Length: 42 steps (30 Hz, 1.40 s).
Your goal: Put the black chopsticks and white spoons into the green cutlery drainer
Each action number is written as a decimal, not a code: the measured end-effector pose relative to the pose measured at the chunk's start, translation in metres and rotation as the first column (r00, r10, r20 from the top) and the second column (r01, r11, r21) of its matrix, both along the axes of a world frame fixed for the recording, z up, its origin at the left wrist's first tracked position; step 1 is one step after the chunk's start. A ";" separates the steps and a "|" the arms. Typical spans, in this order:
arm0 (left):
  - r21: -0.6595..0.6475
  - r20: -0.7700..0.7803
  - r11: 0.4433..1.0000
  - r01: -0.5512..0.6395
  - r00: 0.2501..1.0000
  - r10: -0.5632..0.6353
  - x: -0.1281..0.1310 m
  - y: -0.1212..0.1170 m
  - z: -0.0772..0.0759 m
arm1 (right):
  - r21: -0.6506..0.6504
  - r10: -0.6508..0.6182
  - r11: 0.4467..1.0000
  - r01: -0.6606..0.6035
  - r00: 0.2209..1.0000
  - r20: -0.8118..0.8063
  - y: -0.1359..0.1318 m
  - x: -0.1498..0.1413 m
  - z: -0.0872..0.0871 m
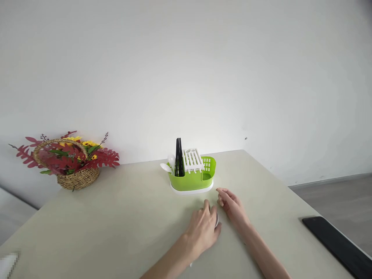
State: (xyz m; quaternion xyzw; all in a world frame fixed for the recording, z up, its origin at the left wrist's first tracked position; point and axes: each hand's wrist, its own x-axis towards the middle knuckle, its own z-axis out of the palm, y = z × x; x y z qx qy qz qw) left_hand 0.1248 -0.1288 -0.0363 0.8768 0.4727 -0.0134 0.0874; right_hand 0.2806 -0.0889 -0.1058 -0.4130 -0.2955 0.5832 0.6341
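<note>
A green cutlery holder with a white grid insert stands on the beige table, near its far edge. Black chopsticks and white spoons stick up from its left end. My left hand lies palm down in front of the holder, covering a small round whitish thing of which only an edge shows. My right hand rests on the table just right of it, fingers loosely curled and apart, holding nothing.
A woven basket of red and yellow artificial flowers sits at the far left of the table. A black flat device lies at the table's right edge. A white wall stands behind.
</note>
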 end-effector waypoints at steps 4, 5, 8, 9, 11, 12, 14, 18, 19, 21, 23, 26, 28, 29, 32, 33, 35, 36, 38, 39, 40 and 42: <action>-0.080 0.026 0.997 -0.012 1.000 0.014 -0.009 0.005 0.001 | -0.002 -0.003 1.000 0.003 1.000 0.023 0.001 0.000 0.000; -0.109 0.037 0.994 -0.008 0.999 0.012 -0.012 0.006 0.002 | 0.000 -0.004 1.000 0.004 1.000 0.027 0.001 0.000 0.000; -0.185 0.077 0.983 0.011 0.997 0.003 -0.019 0.011 0.002 | 0.005 0.001 1.000 -0.001 1.000 0.028 0.002 0.000 -0.002; -0.199 0.094 0.980 0.015 0.996 0.004 -0.021 0.013 0.003 | 0.004 0.002 1.000 -0.002 1.000 0.027 0.002 0.001 -0.003; -0.213 0.125 0.977 0.015 0.992 0.012 -0.024 0.014 0.003 | 0.000 0.001 1.000 -0.001 1.000 0.027 0.002 0.001 -0.003; -0.217 0.137 0.976 0.013 0.990 0.018 -0.025 0.015 0.003 | 0.000 0.001 1.000 -0.001 1.000 0.029 0.002 0.001 -0.004; -0.227 0.154 0.974 0.013 0.988 0.022 -0.027 0.015 0.003 | 0.000 0.003 1.000 -0.003 0.999 0.033 0.002 0.001 -0.003; -0.249 0.199 0.968 0.020 0.980 0.031 -0.032 0.015 0.008 | 0.001 0.011 1.000 -0.011 0.999 0.032 0.001 0.000 0.000; -0.253 0.213 0.967 0.017 0.976 0.038 -0.034 0.015 0.010 | 0.000 0.014 1.000 -0.014 0.999 0.029 0.000 -0.001 0.002; -0.255 0.247 0.967 0.008 0.967 0.058 -0.040 0.015 0.015 | -0.001 0.019 1.000 -0.019 1.000 0.025 -0.001 -0.001 0.004; -0.260 0.293 0.966 -0.007 0.952 0.085 -0.046 0.016 0.022 | -0.001 0.028 1.000 -0.028 0.999 0.025 -0.002 -0.002 0.006; -0.298 0.399 0.954 -0.025 0.905 0.148 -0.058 0.020 0.038 | -0.002 0.033 0.999 -0.033 0.999 0.037 -0.003 -0.002 0.008; -0.316 0.497 0.948 -0.021 0.848 0.185 -0.069 0.024 0.052 | -0.002 0.024 1.000 -0.024 0.999 0.047 -0.003 -0.002 0.008; -0.318 0.549 0.948 -0.015 0.812 0.197 -0.075 0.027 0.060 | 0.000 0.021 1.000 -0.021 0.998 0.051 -0.003 -0.002 0.008; -0.296 0.709 0.955 -0.015 0.667 0.230 -0.097 0.035 0.085 | 0.007 0.017 1.000 -0.018 0.998 0.056 -0.003 -0.002 0.007; -0.274 0.763 0.961 -0.032 0.602 0.238 -0.105 0.037 0.093 | 0.008 0.019 1.000 -0.020 0.998 0.058 -0.003 -0.002 0.007; -0.202 0.856 0.974 -0.099 0.465 0.225 -0.117 0.042 0.105 | 0.009 0.026 1.000 -0.026 0.998 0.062 -0.003 -0.002 0.006; -0.156 0.891 0.976 -0.151 0.405 0.205 -0.121 0.043 0.109 | 0.007 0.030 0.999 -0.031 0.998 0.062 -0.003 -0.002 0.006; -0.058 0.931 0.958 -0.281 0.333 0.153 -0.124 0.046 0.113 | 0.004 0.036 0.999 -0.036 0.997 0.063 -0.003 -0.002 0.007; -0.006 0.940 0.936 -0.351 0.317 0.125 -0.124 0.048 0.113 | 0.002 0.036 0.999 -0.036 0.997 0.064 -0.003 -0.002 0.007; 0.049 0.945 0.908 -0.417 0.313 0.092 -0.123 0.049 0.111 | 0.001 0.035 0.999 -0.036 0.997 0.065 -0.003 -0.001 0.007; 0.156 0.944 0.846 -0.510 0.330 0.024 -0.118 0.052 0.107 | 0.000 0.031 1.000 -0.031 0.997 0.068 -0.003 -0.001 0.007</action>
